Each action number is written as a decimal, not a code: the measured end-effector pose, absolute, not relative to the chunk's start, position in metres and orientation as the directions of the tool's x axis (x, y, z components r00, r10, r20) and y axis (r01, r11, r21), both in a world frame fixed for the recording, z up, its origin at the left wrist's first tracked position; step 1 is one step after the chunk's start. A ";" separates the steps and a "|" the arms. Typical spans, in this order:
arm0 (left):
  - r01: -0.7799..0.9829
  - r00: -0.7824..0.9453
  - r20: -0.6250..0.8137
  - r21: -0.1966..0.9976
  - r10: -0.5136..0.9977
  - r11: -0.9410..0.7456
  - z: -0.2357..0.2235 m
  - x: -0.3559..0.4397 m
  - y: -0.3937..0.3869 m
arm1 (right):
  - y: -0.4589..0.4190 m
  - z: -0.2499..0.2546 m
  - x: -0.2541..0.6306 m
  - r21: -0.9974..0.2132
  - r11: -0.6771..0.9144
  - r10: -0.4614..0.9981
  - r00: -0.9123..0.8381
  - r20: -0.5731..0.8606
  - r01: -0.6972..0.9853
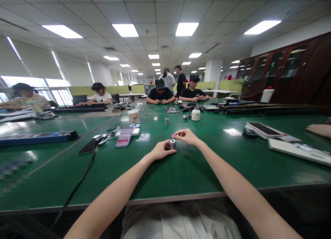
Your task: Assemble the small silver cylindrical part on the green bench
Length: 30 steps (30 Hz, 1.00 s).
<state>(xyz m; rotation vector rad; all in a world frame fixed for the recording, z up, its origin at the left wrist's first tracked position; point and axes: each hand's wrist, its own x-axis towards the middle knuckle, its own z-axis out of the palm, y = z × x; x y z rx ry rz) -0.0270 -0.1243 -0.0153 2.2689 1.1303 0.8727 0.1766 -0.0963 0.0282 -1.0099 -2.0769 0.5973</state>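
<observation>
My left hand (163,150) is wrapped round a small silver metal cylinder (172,145) that stands upright on the green table. The cylinder's top face shows a dark spot in its middle. Just above and to the right of it is my right hand (186,137), with thumb and forefinger pinched close together near the cylinder's top. Anything between those fingertips is too small to make out. Farther forward stands a second metal cylinder (167,121), apart from both hands.
A lidded cup (133,116) and a white jar (196,114) stand beyond my hands. To the left lie a dark flat device (89,146) and a cable (82,180). On the right are a keyboard (300,151) and another person's hand (319,129). Several people sit across the table.
</observation>
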 end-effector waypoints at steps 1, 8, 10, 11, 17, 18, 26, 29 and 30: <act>0.529 0.466 0.339 0.634 0.817 -0.564 -0.016 -0.027 -0.124 | -0.100 0.030 0.173 -0.663 0.592 0.800 -0.435 0.414 0.457; 0.529 0.477 0.338 0.627 0.811 -0.572 -0.015 -0.026 -0.124 | -0.108 0.029 0.165 -0.629 0.618 0.778 -0.479 0.407 0.471; 0.535 0.473 0.332 0.627 0.816 -0.566 -0.014 -0.026 -0.124 | -0.108 0.028 0.165 -0.614 0.628 0.772 -0.484 0.412 0.478; 0.539 0.470 0.328 0.628 0.819 -0.561 -0.014 -0.026 -0.125 | -0.108 0.028 0.164 -0.602 0.635 0.767 -0.489 0.416 0.485; 0.539 0.463 0.328 0.633 0.823 -0.555 -0.014 -0.025 -0.125 | -0.108 0.028 0.164 -0.544 0.644 0.764 -0.473 0.438 0.538; 0.539 0.463 0.329 0.632 0.823 -0.557 -0.014 -0.025 -0.125 | -0.108 0.028 0.164 -0.539 0.642 0.766 -0.469 0.439 0.545; 0.535 0.470 0.332 0.630 0.818 -0.563 -0.015 -0.026 -0.124 | -0.109 0.031 0.165 -0.512 0.633 0.771 -0.411 0.486 0.580; 0.533 0.474 0.335 0.627 0.814 -0.568 -0.015 -0.026 -0.124 | -0.109 0.030 0.166 -0.505 0.630 0.776 -0.449 0.444 0.590; 0.532 0.474 0.335 0.627 0.814 -0.568 -0.015 -0.025 -0.124 | -0.109 0.030 0.166 -0.505 0.629 0.777 -0.460 0.430 0.591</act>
